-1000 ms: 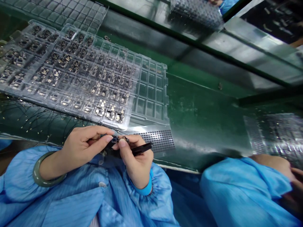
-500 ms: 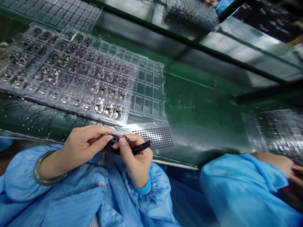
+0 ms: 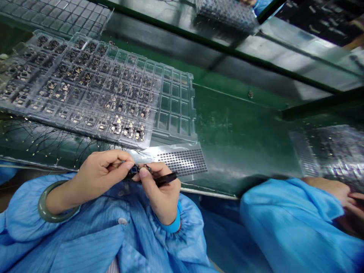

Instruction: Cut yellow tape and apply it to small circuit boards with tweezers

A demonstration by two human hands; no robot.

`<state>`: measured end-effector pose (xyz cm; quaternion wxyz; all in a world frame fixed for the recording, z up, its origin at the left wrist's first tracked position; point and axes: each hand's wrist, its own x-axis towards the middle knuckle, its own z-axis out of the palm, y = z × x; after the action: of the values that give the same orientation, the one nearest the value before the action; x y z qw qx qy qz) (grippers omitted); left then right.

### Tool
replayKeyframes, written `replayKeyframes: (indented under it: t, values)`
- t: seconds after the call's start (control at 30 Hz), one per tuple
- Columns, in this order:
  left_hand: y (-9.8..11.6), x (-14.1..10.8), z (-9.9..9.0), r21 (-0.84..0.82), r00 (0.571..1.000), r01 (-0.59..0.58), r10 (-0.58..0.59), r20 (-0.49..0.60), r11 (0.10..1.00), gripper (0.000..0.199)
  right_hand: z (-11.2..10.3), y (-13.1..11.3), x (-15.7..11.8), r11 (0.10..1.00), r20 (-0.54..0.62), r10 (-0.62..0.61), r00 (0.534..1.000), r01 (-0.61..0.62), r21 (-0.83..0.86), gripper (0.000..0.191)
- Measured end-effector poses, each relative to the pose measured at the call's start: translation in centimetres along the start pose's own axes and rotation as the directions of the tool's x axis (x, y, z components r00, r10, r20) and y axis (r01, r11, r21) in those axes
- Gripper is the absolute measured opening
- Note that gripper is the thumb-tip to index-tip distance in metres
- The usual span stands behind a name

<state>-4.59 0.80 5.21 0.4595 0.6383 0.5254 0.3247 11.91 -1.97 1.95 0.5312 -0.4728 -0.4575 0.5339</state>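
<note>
A small dark circuit board (image 3: 135, 169) is pinched between my two hands near the table's front edge. My left hand (image 3: 98, 174) has thumb and forefinger closed at the board's left end. The fingers of my right hand (image 3: 160, 187) close on its right side, and a black pen-like tool (image 3: 167, 179) lies in that same hand, pointing right. Just beyond my right hand rests a clear sheet with rows of small black squares (image 3: 183, 163). Behind my hands, a clear compartment tray (image 3: 152, 131) holds several circuit boards.
Thin black wires (image 3: 57, 142) spread along the front left of the green table (image 3: 227, 132). Another clear tray (image 3: 62, 17) lies at the back left. At the right are a co-worker's blue sleeve (image 3: 284, 212) and hand (image 3: 330, 191), near more trays.
The view has shifted slightly. My left thumb and forefinger have shifted a little at the board, and my hands still hold it between them. The co-worker's fingers at the right have moved slightly.
</note>
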Motion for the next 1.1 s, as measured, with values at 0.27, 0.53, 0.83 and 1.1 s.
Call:
replayKeyframes:
  t: [0.27,0.53,0.83,1.1]
  values:
    - [-0.4,-0.3,0.2,-0.189,0.996,0.087,-0.083,0.025,0.978,0.019,-0.1,-0.1,0.1,0.97,-0.026,0.09,0.996,-0.081,0.229,0.009]
    - [-0.6,-0.2,0.4,-0.242,0.992,0.118,-0.105,0.068,0.963,0.015,0.1,-0.2,0.2,0.947,-0.047,0.124,0.991,-0.104,0.304,0.008]
    - [-0.6,-0.3,0.8,-0.321,0.99,0.14,-0.133,0.045,0.937,0.012,0.0,-0.1,0.2,0.957,-0.087,0.141,0.986,-0.113,0.267,0.013]
    - [-0.6,-0.3,0.9,-0.231,0.994,0.113,-0.112,0.017,0.966,0.014,-1.6,-1.0,0.3,0.966,-0.03,0.092,0.995,-0.082,0.247,0.013]
